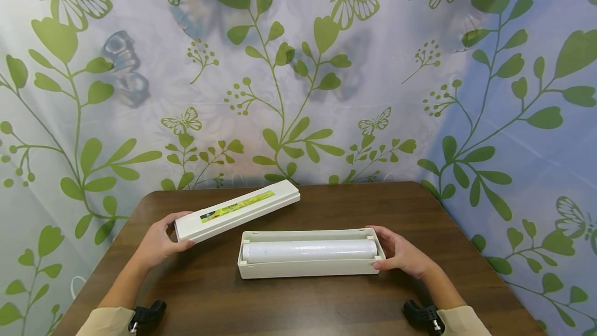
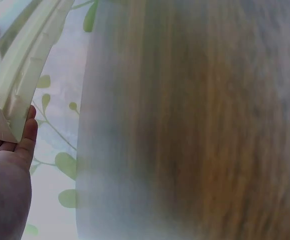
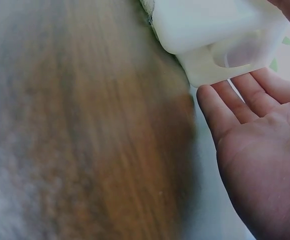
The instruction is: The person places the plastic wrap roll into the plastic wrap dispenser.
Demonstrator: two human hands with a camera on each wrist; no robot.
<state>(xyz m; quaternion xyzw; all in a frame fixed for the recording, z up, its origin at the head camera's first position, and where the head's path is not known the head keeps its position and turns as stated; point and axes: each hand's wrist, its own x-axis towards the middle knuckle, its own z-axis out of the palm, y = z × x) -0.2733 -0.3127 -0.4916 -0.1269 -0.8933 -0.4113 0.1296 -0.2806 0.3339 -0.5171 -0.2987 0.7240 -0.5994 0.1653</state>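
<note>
A long white lid with a green-and-yellow label slants over the left part of the table, tilted up toward its right end. My left hand grips its left end between thumb and fingers. The left wrist view shows the hollow inside of the lid, with the fingers beneath its end. In front of me, a white plastic-wrap dispenser box stands uncovered, a roll of plastic wrap lying lengthwise in it. My right hand holds the box's right end, thumb at the front corner and fingers behind.
Both things are over a brown wooden table with rounded far corners. Right behind its back edge hangs a pale curtain printed with green leaves and butterflies. Black camera straps sit at both wrists.
</note>
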